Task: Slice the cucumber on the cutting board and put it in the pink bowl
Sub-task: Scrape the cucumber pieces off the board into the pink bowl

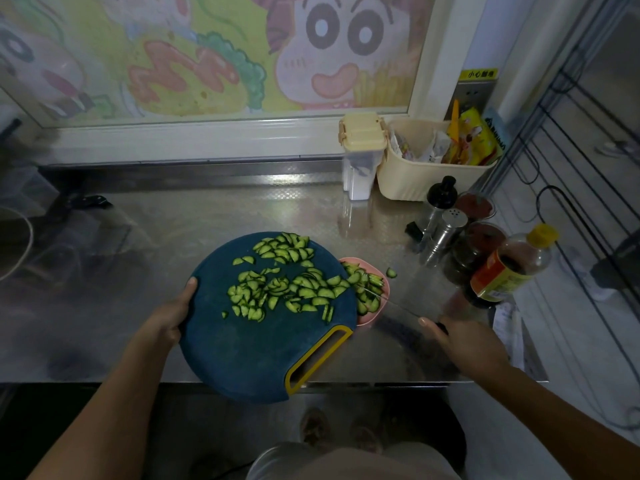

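A cartoon mural (242,53) fills the window panel behind a steel desk (173,230) in a dim kitchen. On the desk lies a round dark-blue cutting board (242,348) with a yellow-rimmed handle slot. Its near edge juts past the desk's front, and its right rim overlaps the pink bowl (367,319), hiding much of it.

Along the desk's far right stand a cream basket (415,181) stuffed with packets and a clear container with a cream lid (360,157) just beside it. Nearer are a yellow-capped bottle (512,268), dark jars (474,251) and a steel shaker (446,230), crowded close to the bowl's right.

The left hand (173,317) grips the board's left rim, thumb on top, fingers hidden beneath. The right hand (467,344) is curled round the dark handle of a knife (401,306), whose thin blade reaches across the bowl toward the board's edge.

Cucumber slices (277,289) lie scattered over the far half of the board, with more heaped in the bowl. One stray slice (391,272) sits on the desk just beside the bowl's rim.
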`<state>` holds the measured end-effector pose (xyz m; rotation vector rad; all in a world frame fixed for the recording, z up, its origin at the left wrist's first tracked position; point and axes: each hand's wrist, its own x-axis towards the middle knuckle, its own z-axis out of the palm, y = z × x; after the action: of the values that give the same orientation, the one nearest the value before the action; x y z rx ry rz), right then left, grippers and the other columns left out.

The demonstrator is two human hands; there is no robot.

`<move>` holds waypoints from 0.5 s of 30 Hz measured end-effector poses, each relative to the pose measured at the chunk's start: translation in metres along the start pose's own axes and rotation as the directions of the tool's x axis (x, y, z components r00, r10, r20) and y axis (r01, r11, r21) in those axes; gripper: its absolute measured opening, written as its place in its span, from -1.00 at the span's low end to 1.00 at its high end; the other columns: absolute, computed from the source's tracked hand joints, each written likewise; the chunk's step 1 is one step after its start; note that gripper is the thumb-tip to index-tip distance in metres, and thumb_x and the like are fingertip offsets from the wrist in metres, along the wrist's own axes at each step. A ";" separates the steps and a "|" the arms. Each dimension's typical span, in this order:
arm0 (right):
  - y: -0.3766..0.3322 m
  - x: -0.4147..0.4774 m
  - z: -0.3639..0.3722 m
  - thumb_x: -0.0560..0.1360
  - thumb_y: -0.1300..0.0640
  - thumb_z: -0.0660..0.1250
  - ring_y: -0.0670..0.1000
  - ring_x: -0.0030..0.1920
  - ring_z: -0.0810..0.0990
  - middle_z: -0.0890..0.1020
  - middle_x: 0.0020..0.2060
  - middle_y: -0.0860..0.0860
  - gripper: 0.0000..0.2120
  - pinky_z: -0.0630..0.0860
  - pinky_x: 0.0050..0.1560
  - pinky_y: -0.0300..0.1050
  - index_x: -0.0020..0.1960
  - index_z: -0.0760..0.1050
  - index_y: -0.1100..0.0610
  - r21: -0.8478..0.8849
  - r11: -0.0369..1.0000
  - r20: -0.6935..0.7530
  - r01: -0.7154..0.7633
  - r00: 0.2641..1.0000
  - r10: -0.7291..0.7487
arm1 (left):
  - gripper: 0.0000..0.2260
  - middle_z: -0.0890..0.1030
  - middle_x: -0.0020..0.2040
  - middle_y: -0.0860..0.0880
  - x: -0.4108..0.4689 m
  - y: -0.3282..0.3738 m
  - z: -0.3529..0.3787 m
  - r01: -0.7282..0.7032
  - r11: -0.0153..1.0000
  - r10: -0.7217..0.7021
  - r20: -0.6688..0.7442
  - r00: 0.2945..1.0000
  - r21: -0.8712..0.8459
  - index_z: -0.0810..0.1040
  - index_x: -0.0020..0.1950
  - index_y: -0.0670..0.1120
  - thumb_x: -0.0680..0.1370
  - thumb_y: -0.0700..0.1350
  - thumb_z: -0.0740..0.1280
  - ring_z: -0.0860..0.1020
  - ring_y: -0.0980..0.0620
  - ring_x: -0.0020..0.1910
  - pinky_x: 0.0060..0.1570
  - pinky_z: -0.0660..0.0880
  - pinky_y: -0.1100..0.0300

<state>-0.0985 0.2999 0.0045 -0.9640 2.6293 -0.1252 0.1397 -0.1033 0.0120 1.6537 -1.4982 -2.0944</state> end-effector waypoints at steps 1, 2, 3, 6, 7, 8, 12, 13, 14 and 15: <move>0.002 0.001 0.001 0.01 -0.55 -0.69 -0.07 -0.30 0.53 0.41 -0.43 -0.11 0.13 0.49 -0.13 -0.16 -0.13 0.48 -0.02 0.022 1.000 0.010 0.003 1.000 -0.003 | -0.51 0.52 0.16 -0.21 0.000 0.001 -0.001 -0.002 1.000 0.002 0.003 1.000 0.002 0.43 0.31 -0.23 0.61 0.13 0.09 0.53 -0.06 -0.12 0.11 0.38 -0.01; 0.002 0.003 0.001 0.03 -0.57 -0.65 -0.10 -0.32 0.52 0.43 -0.44 -0.11 0.10 0.50 -0.12 -0.15 -0.14 0.48 -0.02 0.062 0.998 0.020 0.005 1.000 -0.006 | -0.51 0.55 0.12 -0.21 -0.001 0.002 -0.001 0.001 1.000 -0.001 0.007 1.000 0.004 0.42 0.31 -0.23 0.61 0.13 0.09 0.53 -0.06 -0.13 0.11 0.38 -0.01; 0.001 0.005 0.002 0.08 -0.59 -0.57 -0.13 -0.33 0.52 0.45 -0.45 -0.09 0.01 0.50 -0.11 -0.15 -0.19 0.46 -0.04 0.115 0.993 0.035 0.009 0.999 -0.013 | -0.51 0.57 0.04 -0.19 -0.001 0.003 -0.002 0.004 1.000 -0.004 0.007 1.000 0.005 0.42 0.31 -0.24 0.61 0.13 0.08 0.52 -0.05 -0.13 0.11 0.38 -0.01; -0.009 0.012 -0.001 0.44 -0.42 -0.15 -0.11 -0.34 0.54 0.52 -0.44 -0.04 -0.38 0.46 -0.20 -0.16 -0.28 0.47 0.00 0.242 0.970 0.072 0.006 0.997 -0.025 | -0.54 0.56 -0.09 -0.12 -0.003 0.006 -0.004 -0.006 1.000 0.006 -0.014 1.000 0.009 0.44 0.28 -0.21 0.61 0.12 0.09 0.52 -0.05 -0.14 0.06 0.40 0.01; -0.011 0.015 -0.001 0.52 -0.30 -0.03 -0.08 -0.33 0.56 0.54 -0.43 -0.02 -0.49 0.44 -0.22 -0.16 -0.30 0.48 0.01 0.278 0.960 0.085 -0.011 0.996 -0.013 | -0.57 0.56 -0.10 -0.12 -0.004 0.007 -0.004 -0.011 1.000 0.011 -0.013 1.000 0.011 0.44 0.26 -0.19 0.62 0.12 0.08 0.52 -0.05 -0.15 0.01 0.43 0.03; -0.013 0.018 0.000 0.56 -0.22 0.05 -0.05 -0.32 0.57 0.57 -0.41 0.00 -0.53 0.43 -0.23 -0.15 -0.32 0.49 0.03 0.334 0.942 0.093 -0.028 0.996 -0.004 | -0.59 0.56 -0.11 -0.12 -0.006 0.007 -0.006 -0.011 1.000 0.011 -0.009 1.000 0.013 0.44 0.23 -0.18 0.62 0.11 0.07 0.51 -0.05 -0.16 -0.08 0.44 0.04; -0.015 0.030 -0.004 0.56 -0.20 0.11 -0.02 -0.45 0.48 0.46 -0.55 0.01 -0.43 0.36 -0.26 -0.11 -0.51 0.37 0.11 0.486 0.862 0.226 -0.146 0.974 0.038 | -0.59 0.56 -0.09 -0.13 -0.007 0.008 -0.016 0.001 1.000 0.000 -0.034 0.999 0.011 0.46 0.17 -0.18 0.61 0.13 0.09 0.52 -0.06 -0.15 -0.16 0.45 0.09; -0.016 0.032 -0.005 0.55 -0.22 0.10 -0.03 -0.49 0.44 0.41 -0.60 -0.01 -0.41 0.34 -0.27 -0.12 -0.54 0.33 0.10 0.503 0.844 0.265 -0.184 0.963 0.051 | -0.59 0.56 -0.08 -0.14 -0.007 0.009 -0.018 -0.003 1.000 0.004 -0.042 0.999 0.008 0.48 0.15 -0.18 0.61 0.13 0.10 0.52 -0.06 -0.14 -0.15 0.45 0.08; -0.016 0.034 -0.008 0.55 -0.23 0.09 -0.04 -0.52 0.41 0.39 -0.62 -0.02 -0.41 0.33 -0.28 -0.12 -0.54 0.31 0.08 0.518 0.827 0.300 -0.218 0.952 0.063 | -0.60 0.56 -0.07 -0.14 -0.007 0.009 -0.020 -0.006 1.000 0.006 -0.046 0.999 0.008 0.49 0.12 -0.18 0.60 0.13 0.11 0.52 -0.06 -0.14 -0.14 0.46 0.07; -0.015 0.037 -0.009 0.55 -0.23 0.07 -0.05 -0.53 0.40 0.38 -0.62 -0.02 -0.43 0.33 -0.31 -0.13 -0.53 0.31 0.06 0.519 0.820 0.325 -0.241 0.943 0.071 | -0.61 0.57 -0.07 -0.14 -0.007 0.010 -0.020 -0.006 1.000 0.007 -0.046 0.999 0.011 0.50 0.09 -0.17 0.60 0.13 0.11 0.53 -0.05 -0.14 -0.12 0.46 0.05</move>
<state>-0.1184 0.2645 0.0059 -0.5094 2.1845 -0.6193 0.1532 -0.1174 0.0251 1.6862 -1.5022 -2.0345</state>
